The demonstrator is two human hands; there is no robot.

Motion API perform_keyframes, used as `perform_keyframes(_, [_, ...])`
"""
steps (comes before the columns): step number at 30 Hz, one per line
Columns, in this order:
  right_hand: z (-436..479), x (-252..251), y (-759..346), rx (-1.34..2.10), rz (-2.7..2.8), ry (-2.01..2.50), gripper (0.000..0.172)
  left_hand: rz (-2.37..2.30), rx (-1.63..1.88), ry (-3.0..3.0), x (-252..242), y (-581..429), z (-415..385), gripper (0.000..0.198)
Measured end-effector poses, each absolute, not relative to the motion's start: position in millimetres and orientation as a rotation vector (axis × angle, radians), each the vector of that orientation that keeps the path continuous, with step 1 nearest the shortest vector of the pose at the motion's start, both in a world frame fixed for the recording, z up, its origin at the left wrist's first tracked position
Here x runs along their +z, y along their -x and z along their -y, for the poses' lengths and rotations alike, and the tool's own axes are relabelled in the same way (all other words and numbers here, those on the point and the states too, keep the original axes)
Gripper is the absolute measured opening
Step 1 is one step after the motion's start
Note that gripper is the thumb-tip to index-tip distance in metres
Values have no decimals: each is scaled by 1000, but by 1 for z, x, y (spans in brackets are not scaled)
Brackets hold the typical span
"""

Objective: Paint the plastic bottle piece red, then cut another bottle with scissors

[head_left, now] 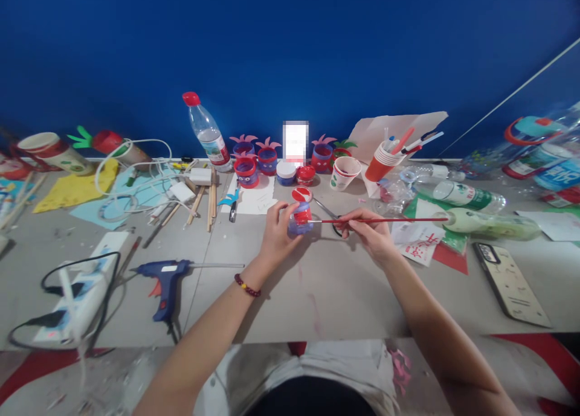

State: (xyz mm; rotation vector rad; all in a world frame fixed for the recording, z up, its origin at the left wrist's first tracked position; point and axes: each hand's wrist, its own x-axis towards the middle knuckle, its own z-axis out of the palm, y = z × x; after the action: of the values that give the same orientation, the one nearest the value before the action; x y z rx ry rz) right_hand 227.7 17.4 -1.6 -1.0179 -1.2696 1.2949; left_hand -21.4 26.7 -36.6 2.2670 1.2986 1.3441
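Centre frame: small rounded piece (303, 215), glossy red banding purple — my left hand (276, 227) curled, gripping it; my right hand (366, 230) pinches a slim red brush (403, 220).

At the frame's centre, the left hand (278, 227) holds a small red and purple container (302, 215) – the right hand (366, 230) grips a paintbrush (408, 220), its tip at the container's side. On the worktop (353, 301), a glue gun (171, 278) lies lower left, a phone (510, 283) lower right – and a red-capped bottle (203, 126) stands left of top centre.
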Motion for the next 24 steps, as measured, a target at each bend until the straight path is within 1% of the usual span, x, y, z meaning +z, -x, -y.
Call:
perform_keyframes(4, [-14, 4, -219, 1274, 1333, 1046, 23, -1312, 1327, -2305, -38, 21, -27, 73])
perform_keyframes(9, [-14, 12, -216, 1246, 1345, 1058, 25, -1311, 1318, -2311, -38, 22, -27, 70])
perform_keyframes(24, [-26, 9, -236, 1150, 1236, 1067, 9, -1314, 1393, -2203, -32, 25, -30, 67])
